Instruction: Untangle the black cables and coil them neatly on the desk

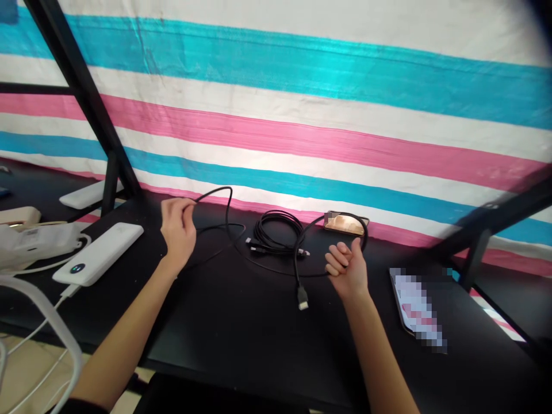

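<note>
My left hand [177, 229] is lifted a little over the black table [241, 339] and pinches a thin black cable [218, 198] that arcs up and to the right. My right hand [348, 269] has its palm up and fingers curled around another stretch of the same black cable, which loops past a phone [345, 223] lying near the wall. A connector plug [302, 299] dangles at the cable's end between my hands. A coiled bundle of black cable [278, 233] rests on the table behind it.
A white power bank [97, 254] with a white lead lies at the left, beside white devices [30, 241]. A second phone [416, 307] lies at the right. Black frame struts [81, 92] rise at the left and right. A striped cloth [302, 103] hangs behind.
</note>
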The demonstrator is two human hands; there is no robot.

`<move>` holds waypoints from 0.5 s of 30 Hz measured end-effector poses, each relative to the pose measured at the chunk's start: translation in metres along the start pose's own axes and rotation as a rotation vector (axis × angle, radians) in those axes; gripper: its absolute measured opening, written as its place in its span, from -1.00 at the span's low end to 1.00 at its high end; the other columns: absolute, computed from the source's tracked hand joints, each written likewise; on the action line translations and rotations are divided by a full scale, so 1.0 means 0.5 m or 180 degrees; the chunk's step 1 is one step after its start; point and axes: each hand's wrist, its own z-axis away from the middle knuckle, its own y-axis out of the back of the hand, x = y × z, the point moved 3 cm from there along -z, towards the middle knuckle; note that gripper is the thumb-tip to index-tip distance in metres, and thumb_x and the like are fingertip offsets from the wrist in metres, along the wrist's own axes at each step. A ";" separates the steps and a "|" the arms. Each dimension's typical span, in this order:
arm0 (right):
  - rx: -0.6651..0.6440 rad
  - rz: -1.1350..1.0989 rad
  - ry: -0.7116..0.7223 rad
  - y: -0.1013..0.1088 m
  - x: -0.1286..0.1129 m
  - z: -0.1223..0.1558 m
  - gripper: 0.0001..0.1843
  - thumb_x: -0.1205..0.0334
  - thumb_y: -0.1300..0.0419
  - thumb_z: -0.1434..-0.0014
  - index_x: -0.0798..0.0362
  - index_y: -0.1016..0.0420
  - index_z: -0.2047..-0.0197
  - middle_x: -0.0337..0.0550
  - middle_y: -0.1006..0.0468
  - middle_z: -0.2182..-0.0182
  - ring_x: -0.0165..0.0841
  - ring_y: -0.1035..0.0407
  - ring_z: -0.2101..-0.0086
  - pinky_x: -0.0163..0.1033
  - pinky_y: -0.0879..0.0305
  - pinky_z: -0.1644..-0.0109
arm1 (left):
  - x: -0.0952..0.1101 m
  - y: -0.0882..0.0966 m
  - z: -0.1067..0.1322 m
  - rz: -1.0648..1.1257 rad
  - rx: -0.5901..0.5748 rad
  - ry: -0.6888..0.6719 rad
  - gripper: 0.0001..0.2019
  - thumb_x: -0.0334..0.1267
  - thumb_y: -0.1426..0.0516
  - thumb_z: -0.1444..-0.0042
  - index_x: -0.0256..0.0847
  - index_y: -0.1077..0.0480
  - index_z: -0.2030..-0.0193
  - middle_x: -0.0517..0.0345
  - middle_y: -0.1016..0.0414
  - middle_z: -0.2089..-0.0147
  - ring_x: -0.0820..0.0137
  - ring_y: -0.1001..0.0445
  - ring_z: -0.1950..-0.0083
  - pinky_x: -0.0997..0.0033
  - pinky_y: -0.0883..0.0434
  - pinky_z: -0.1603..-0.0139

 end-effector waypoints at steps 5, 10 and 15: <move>-0.0112 0.0122 -0.0235 -0.007 0.020 -0.004 -0.48 -0.22 -0.08 -0.09 0.05 -0.16 0.61 -0.46 0.06 0.74 -0.59 0.35 0.74 -0.43 0.36 0.76 | 0.047 -0.032 0.040 -0.0160 -0.1381 -0.0873 -0.82 -0.21 -0.11 -0.09 -0.08 -0.52 0.22 0.06 -0.34 0.18 0.36 -0.33 0.24 0.34 -0.33 0.19; -0.0205 0.0107 -0.0338 -0.018 0.031 0.000 -0.48 -0.20 -0.14 -0.05 0.07 -0.18 0.62 -0.45 0.02 0.73 -0.61 0.33 0.74 -0.45 0.35 0.74 | 0.071 -0.062 0.090 -0.0304 -0.2884 -0.1327 -0.60 0.15 -0.23 0.19 -0.11 -0.52 0.31 -0.02 -0.30 -0.05 0.09 -0.25 -0.01 0.05 -0.26 0.00; -0.0257 0.0259 -0.0310 -0.022 0.033 0.003 -0.46 -0.23 -0.11 -0.06 0.08 -0.22 0.62 -0.44 0.02 0.73 -0.62 0.31 0.74 -0.46 0.34 0.74 | 0.053 -0.076 0.107 -0.0338 -0.3289 -0.1187 -0.79 -0.08 -0.19 0.02 -0.15 -0.51 0.32 -0.03 -0.28 -0.10 0.08 -0.22 -0.07 0.05 -0.24 -0.02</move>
